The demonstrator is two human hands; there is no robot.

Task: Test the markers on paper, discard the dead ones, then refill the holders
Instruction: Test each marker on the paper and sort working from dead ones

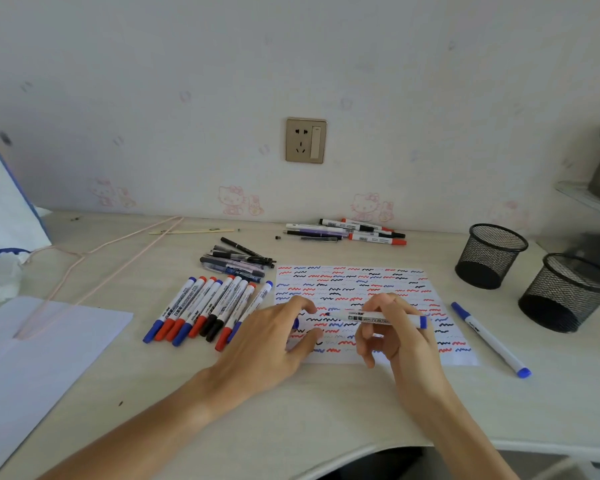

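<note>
So: pale beige desk [326, 403] w/ a curved front edge, pushed against a white wall papered w/ faint pink cartoon cats; gold-framed wall socket [306, 140] above the middle. Centre of desk: white test sheet [368, 282] covered in red, blue & black squiggles. Right hand [392, 330] pinches a white blue-ended marker [374, 317] over the sheet, held roughly level, uncapped tip pointing left; fingers curled round the barrel. Left hand [278, 337] sits on the sheet's left edge, fingers curled; a bit of blue shows by them, poss. the cap, can't tell. Left of sheet: row of capped red, blue & black markers [205, 310] lying side by side; behind them a heap of dark pens [238, 259]; further back near the wall a small pile of mixed markers [354, 231]. Right of sheet: one capped blue marker [489, 339] lying alone; beyond it two black wire-mesh holders [490, 256], tipped, mouths toward the camera. Far left: blank white paper [39, 348], pink cord [118, 244], blue-trimmed white bag [4, 209].
</note>
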